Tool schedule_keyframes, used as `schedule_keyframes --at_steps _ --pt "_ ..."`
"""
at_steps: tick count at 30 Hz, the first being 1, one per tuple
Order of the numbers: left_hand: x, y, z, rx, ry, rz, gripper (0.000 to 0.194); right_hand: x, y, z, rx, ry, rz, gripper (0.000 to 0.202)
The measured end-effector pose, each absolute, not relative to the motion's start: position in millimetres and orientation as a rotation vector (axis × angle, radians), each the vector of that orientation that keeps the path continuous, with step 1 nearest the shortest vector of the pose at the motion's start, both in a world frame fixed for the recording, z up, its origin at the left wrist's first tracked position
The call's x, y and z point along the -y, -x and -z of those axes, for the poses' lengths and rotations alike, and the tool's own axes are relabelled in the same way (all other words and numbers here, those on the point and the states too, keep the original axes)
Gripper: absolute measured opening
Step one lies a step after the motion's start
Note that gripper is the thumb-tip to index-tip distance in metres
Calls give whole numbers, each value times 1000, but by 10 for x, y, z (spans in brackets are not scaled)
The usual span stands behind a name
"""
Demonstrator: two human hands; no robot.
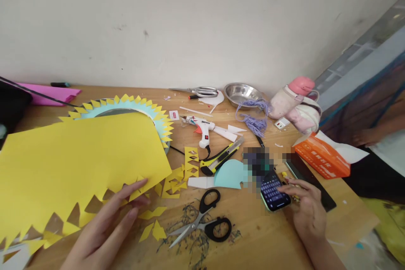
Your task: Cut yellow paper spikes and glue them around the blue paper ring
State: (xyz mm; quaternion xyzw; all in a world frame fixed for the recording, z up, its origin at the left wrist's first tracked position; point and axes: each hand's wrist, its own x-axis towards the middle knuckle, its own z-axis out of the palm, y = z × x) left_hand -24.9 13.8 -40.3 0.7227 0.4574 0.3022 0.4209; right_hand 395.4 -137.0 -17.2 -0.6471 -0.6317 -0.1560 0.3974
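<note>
A yellow paper sheet [82, 164] with a zigzag-cut lower edge slants over part of a light blue paper ring [155, 118] fringed with yellow points. My left hand [107, 223] rests at the sheet's cut edge, fingers stretched out and apart; its grip beneath is partly hidden. At the right, my right hand [306, 206] has its fingers loosely bent and apart, one fingertip at the screen of a smartphone [275, 192] showing a keyboard. Black-handled scissors [202, 223] lie open between my hands, beside yellow paper scraps [158, 230].
Behind lie a yellow utility knife [221, 156], a white glue gun [202, 128], metal shears [204, 91] and a steel bowl [242, 93]. Purple yarn [255, 122], a pink bottle [289, 97] and an orange tissue box [322, 156] stand rightward. Another person's arm [379, 126] shows far right.
</note>
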Motion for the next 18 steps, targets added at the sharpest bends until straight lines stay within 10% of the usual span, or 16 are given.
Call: schedule_keyframes --at_steps 18 --pt "-139 247 389 -1131 -1869 -764 42 1313 -3954 167 1692 1695 407 30"
